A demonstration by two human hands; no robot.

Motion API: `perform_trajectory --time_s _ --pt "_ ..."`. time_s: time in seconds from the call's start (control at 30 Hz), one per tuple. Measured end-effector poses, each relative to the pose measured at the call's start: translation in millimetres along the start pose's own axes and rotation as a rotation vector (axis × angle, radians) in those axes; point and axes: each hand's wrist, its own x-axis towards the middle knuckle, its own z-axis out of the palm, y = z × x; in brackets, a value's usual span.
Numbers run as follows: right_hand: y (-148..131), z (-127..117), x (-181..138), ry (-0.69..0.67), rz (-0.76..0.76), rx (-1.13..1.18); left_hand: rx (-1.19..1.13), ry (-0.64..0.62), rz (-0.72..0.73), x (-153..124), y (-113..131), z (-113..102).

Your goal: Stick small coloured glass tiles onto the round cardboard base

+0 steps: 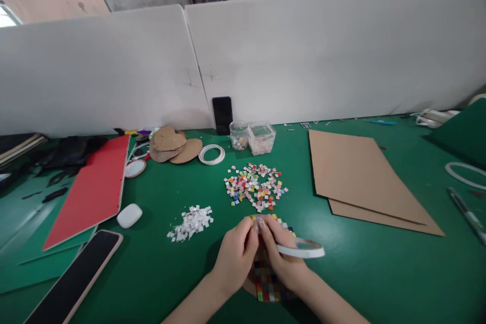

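Note:
Both my hands meet over a multicoloured mosaic of small square tiles point(266, 283) on a round brown board, close to the front of the table. My left hand point(235, 253) is closed, thumb and finger pinched together; what lies between them is too small to make out. Against it, my right hand point(284, 255) is closed too, fingertips touching the left ones. A narrow roll of white tape point(313, 252) sticks out from the right hand's grip. Much of the mosaic is hidden beneath the hands. Beyond them lies a pile of loose coloured tiles point(254, 187).
White paper scraps point(192, 224) lie left of the hands. Farther back are cardboard discs point(167, 144), tape rolls point(211, 154), clear tubs point(261, 137) and an upright phone point(222, 115). Cardboard sheets point(353, 172) lie right; a red board point(93, 187) and large phone point(76, 276) lie left.

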Motion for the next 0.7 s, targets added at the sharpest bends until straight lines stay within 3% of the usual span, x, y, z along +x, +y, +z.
perform_trajectory --time_s 0.23,0.47,0.7 --pt "3.8 1.2 0.7 0.072 -0.01 -0.056 -0.123 0.046 -0.079 1.4 11.3 4.6" --pt "3.4 3.8 0.1 0.102 -0.057 -0.173 -0.385 -0.003 -0.212 -1.3 5.8 5.0" --pt "-1.2 -0.4 -0.2 0.107 -0.031 -0.201 -0.375 0.029 -0.098 0.8 5.5 3.3"
